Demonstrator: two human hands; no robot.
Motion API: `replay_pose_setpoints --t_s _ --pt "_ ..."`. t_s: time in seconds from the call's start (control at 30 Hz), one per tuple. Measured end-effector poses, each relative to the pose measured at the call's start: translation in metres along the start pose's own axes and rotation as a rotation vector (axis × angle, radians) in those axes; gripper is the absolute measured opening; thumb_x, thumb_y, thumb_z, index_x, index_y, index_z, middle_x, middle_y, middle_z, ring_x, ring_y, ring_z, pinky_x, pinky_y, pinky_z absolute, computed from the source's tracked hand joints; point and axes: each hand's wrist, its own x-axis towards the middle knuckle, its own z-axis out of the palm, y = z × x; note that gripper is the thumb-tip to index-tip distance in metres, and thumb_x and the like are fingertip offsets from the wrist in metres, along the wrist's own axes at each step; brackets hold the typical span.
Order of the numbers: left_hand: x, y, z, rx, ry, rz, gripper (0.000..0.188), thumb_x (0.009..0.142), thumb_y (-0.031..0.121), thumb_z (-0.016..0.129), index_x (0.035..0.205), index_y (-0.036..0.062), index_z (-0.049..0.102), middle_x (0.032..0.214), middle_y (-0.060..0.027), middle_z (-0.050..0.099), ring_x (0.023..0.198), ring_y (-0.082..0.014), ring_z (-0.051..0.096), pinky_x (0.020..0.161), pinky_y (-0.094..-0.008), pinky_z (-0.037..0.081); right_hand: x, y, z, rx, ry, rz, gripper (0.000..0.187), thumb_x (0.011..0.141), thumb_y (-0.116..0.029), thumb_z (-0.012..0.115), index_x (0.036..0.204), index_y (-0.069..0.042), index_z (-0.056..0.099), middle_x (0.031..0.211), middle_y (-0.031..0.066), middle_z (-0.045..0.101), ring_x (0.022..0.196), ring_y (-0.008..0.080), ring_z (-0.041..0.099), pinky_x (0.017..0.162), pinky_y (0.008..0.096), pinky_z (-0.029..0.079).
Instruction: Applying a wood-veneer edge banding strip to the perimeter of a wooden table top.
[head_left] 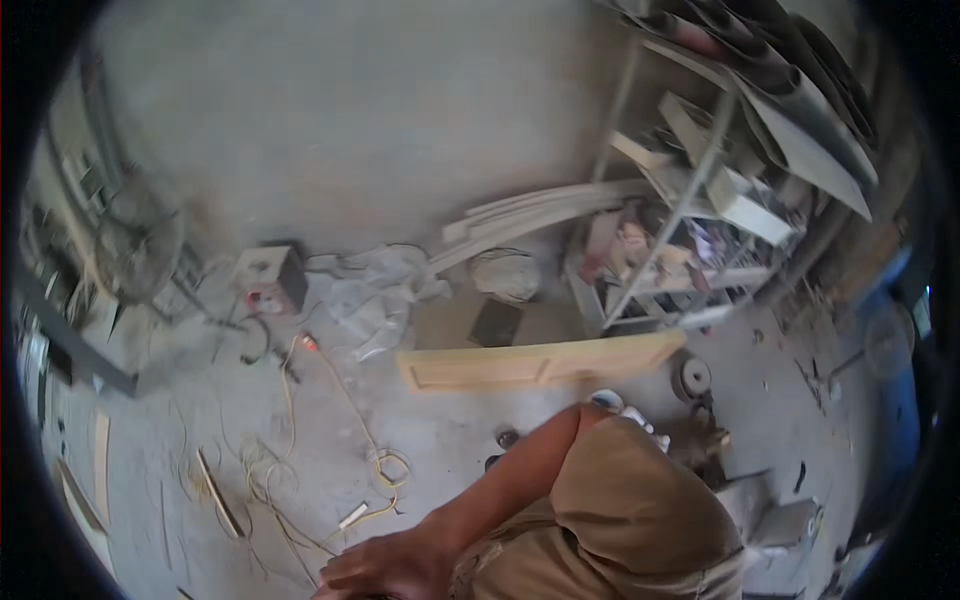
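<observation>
My right arm, in a short brown sleeve (640,480), bends at the elbow and reaches down and left across me. At its end my right hand (395,568) lies at the bottom edge of the view, knuckles up and fingers curled. What is under the fingers is cut off by the edge. Near this hand a yellow cord (290,525) runs over the floor, with a small white piece (353,515) next to it. My left hand is not in view. Ahead, a pale wooden panel with recessed fields (480,368) stands on its long edge.
A metal rack (665,250) with boards and clutter stands at right. White plastic sheeting (375,290) and a box (272,280) lie by the wall. A fan (140,245) stands at left. A spool-like roll (692,379) and wood strips (218,493) lie on the floor.
</observation>
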Motion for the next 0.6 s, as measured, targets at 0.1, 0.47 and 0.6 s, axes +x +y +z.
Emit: replay_pose_setpoints --t_s 0.1,0.47,0.6 --pt "0.054 0.006 -0.006 -0.026 0.085 -0.093 0.043 0.103 0.034 0.051 0.136 0.0074 0.049 0.125 -0.0164 0.063 0.115 -0.0277 0.064 0.100 -0.0420 0.052 -0.054 -0.006 -0.013 0.286 0.186 0.122 0.075 0.070 -0.051 0.093 0.122 -0.007 0.063 0.102 0.0077 0.069 0.087 0.0256 0.069 0.078 0.0375 0.054" --pt "0.233 0.117 0.067 0.110 0.768 0.281 0.052 0.106 0.052 0.043 0.142 0.0138 0.046 0.121 -0.0125 0.060 0.095 -0.0263 0.067 0.076 -0.0365 0.056 -0.257 -0.117 -0.299 -0.339 0.907 0.587 0.075 0.076 -0.035 0.091 0.135 -0.005 0.056 0.113 0.0114 0.071 0.101 0.0198 0.069 0.092 0.0362 0.054" --pt "0.247 0.067 0.040 -0.016 0.785 0.115 0.052 0.110 0.033 0.041 0.154 0.0078 0.030 0.141 -0.0231 0.051 0.117 -0.0423 0.062 0.089 -0.0483 0.059 -0.320 -0.182 -0.500 -0.994 1.215 0.498 0.071 0.071 -0.053 0.088 0.111 0.000 0.064 0.097 0.0138 0.072 0.087 0.0246 0.070 0.078 0.0388 0.056"
